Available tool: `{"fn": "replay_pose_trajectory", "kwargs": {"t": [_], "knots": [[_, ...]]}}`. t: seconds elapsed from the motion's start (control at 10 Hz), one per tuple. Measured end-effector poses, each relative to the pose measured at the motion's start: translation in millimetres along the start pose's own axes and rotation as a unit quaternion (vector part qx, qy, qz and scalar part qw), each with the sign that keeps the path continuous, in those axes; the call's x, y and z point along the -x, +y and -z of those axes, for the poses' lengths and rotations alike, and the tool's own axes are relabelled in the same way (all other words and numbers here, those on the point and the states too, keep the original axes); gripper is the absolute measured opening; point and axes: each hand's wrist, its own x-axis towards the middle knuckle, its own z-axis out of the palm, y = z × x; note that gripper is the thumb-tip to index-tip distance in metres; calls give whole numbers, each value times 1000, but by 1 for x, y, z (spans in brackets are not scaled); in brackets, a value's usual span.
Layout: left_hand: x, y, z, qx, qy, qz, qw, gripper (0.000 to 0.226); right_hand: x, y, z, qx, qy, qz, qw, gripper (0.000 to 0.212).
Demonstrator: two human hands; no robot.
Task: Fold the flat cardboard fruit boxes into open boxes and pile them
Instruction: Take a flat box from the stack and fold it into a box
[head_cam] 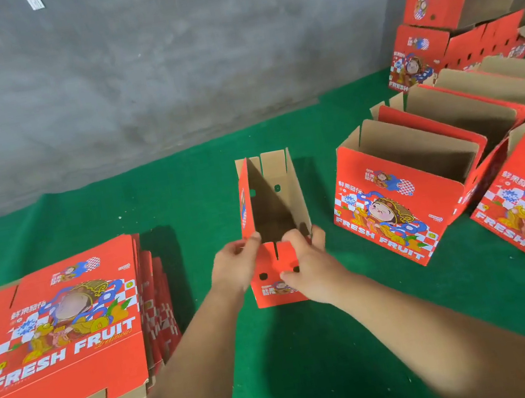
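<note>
Both hands grip a half-opened box (274,217) standing on the green floor (183,191): left hand (236,265) pinches its left panel, right hand (306,261) curls over the near flap. Flat stack (58,337) left; folded boxes (403,196) right.

left hand (236,265) grip: pinching; right hand (309,260) grip: curled, holding

Red fruit boxes (394,208), brown inside, bear blue-white checks; flat stack (56,323) at nine o'clock matches; green floor mat (313,346).
</note>
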Motion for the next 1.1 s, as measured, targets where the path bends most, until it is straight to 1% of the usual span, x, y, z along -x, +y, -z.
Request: {"fn": "replay_pose_trajectory", "kwargs": {"t": [0.1, 0.2, 0.3, 0.4, 0.5, 0.6, 0.7, 0.8, 0.9, 1.0, 1.1], "knots": [[19, 1, -14, -65, -16, 0, 998, 90, 3, 14, 8, 25, 59, 9, 998, 22], [33, -3, -26, -112, -41, 14, 993, 90, 24, 46, 21, 17, 117, 66, 991, 21], [49, -6, -38, 22, -74, 27, 997, 28, 59, 78, 17, -105, 210, 98, 967, 50], [79, -6, -60, 86, -107, 24, 990, 26, 87, 95, 3, -116, 239, -3, 964, 140], [108, -3, -83, 98, -163, 1, 982, 33, 98, 108, 11, -113, 270, -43, 955, 170], [124, 4, -95, 116, -192, -10, 974, 33, 111, 116, 34, -130, 298, -72, 943, 173], [138, 12, -100, 123, -262, -52, 956, 31, 122, 129, 45, -117, 335, -106, 929, 174], [149, 13, -110, 93, -356, -84, 926, 33, 131, 153, 59, -105, 374, -86, 917, 171], [154, 8, -119, 66, -395, -92, 912, 55, 148, 199, 88, -87, 350, -92, 928, 165], [155, 4, -122, 40, -385, -85, 918, 61, 174, 244, 111, -70, 329, -104, 936, 125], [152, 1, -123, 35, -360, -69, 930, 50, 193, 292, 119, -44, 343, -87, 934, 115]]}}
